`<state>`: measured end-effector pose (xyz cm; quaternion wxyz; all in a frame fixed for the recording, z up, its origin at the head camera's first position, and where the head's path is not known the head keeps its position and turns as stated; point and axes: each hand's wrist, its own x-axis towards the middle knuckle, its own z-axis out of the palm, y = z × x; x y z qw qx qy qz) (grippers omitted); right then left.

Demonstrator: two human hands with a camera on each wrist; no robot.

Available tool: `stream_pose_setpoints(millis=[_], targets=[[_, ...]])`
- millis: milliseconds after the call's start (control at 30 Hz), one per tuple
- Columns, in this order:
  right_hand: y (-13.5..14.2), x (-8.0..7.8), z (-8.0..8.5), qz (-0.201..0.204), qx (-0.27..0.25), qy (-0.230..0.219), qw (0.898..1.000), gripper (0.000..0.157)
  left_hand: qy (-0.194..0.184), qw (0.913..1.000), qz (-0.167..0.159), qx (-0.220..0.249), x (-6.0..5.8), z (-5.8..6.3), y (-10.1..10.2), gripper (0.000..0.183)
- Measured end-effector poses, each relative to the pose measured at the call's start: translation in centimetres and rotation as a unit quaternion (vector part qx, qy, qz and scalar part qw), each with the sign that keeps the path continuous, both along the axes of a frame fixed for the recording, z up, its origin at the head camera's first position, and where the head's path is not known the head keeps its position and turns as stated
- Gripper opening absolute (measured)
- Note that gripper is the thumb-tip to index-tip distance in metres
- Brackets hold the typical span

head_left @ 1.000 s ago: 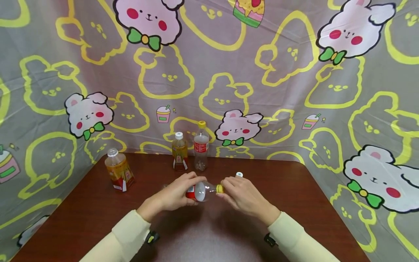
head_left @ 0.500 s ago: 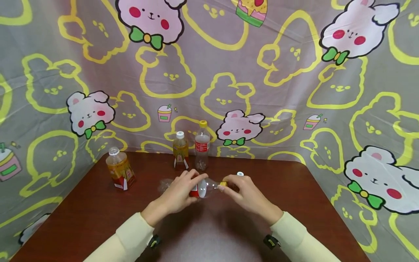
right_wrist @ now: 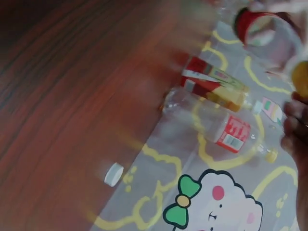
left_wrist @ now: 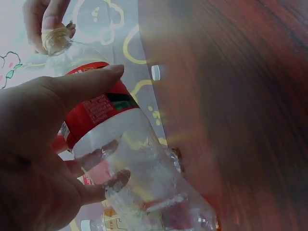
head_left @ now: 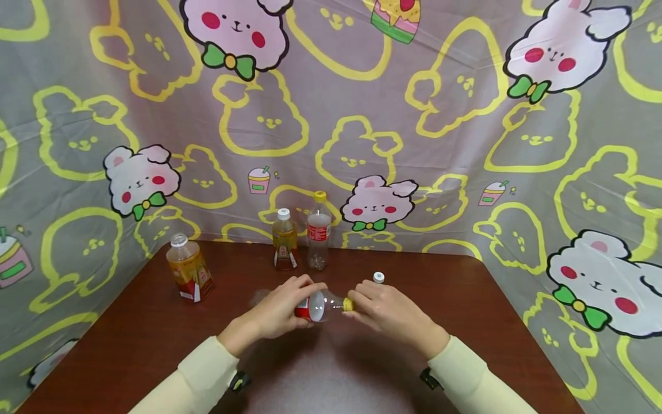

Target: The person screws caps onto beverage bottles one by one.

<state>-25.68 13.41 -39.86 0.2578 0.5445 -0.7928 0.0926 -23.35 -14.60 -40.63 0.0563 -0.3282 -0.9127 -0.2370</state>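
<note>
A clear plastic soda bottle [head_left: 333, 305] with a red label lies sideways in the air between my hands. My left hand [head_left: 279, 313] grips it around the label; the left wrist view shows the thumb across the label and fingers behind the clear body [left_wrist: 144, 168]. At the bottle's neck, my right hand [head_left: 390, 310] pinches the yellow cap [head_left: 349, 304] between thumb and fingers. The cap sits at the mouth; whether it is loose cannot be told. Only fingertips of the right hand show at the right edge of the right wrist view, beside the cap [right_wrist: 301, 79].
A loose white cap [head_left: 378, 277] lies on the brown table [head_left: 439, 322] beyond my right hand. Upright at the back stand a white-capped tea bottle [head_left: 285, 241] and a yellow-capped soda bottle [head_left: 318, 233]. Another tea bottle [head_left: 189, 269] stands left. A patterned cloth [head_left: 439, 144] encloses the table.
My right hand's fingers opened out on the yellow cap half a second ago and are now curled over it again, the hand turned. The held bottle has shifted slightly left and toward me.
</note>
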Motion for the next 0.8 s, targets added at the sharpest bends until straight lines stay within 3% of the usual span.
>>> stream_pose_setpoints(millis=[100,200,300,367,433,567,667,800], targets=[[-0.2,-0.1,-0.5,-0.018,0.027,0.056,0.998,0.024,0.003,1.0,-0.007,0.001,0.0,0.1,0.0,0.075],[-0.3,-0.1,-1.1,-0.033,0.022,0.066,0.997,0.023,0.012,0.9999,-0.012,-0.001,0.1,0.2,0.1,0.074],[-0.6,0.2,-1.6,-0.052,-0.019,0.014,0.998,0.022,0.039,0.9992,-0.003,-0.005,0.3,0.3,0.2,0.074],[-0.9,0.5,-1.8,-0.07,-0.059,-0.047,0.995,0.021,0.073,0.9972,0.009,-0.008,0.4,0.3,0.4,0.074],[-1.2,0.8,-1.7,-0.093,-0.095,-0.116,0.984,0.021,0.121,0.9923,0.023,-0.014,0.4,0.2,0.7,0.075],[-1.7,1.1,-1.1,-0.135,-0.14,-0.234,0.953,0.028,0.193,0.9797,0.048,-0.02,0.4,-0.1,1.1,0.078],[-1.7,1.1,-0.8,-0.135,-0.16,-0.282,0.936,0.03,0.195,0.9787,0.062,-0.013,0.3,-0.4,1.3,0.08],[-1.2,0.7,-0.5,-0.106,-0.18,-0.286,0.935,0.026,0.169,0.9828,0.075,0.008,0.2,-0.3,1.2,0.08]])
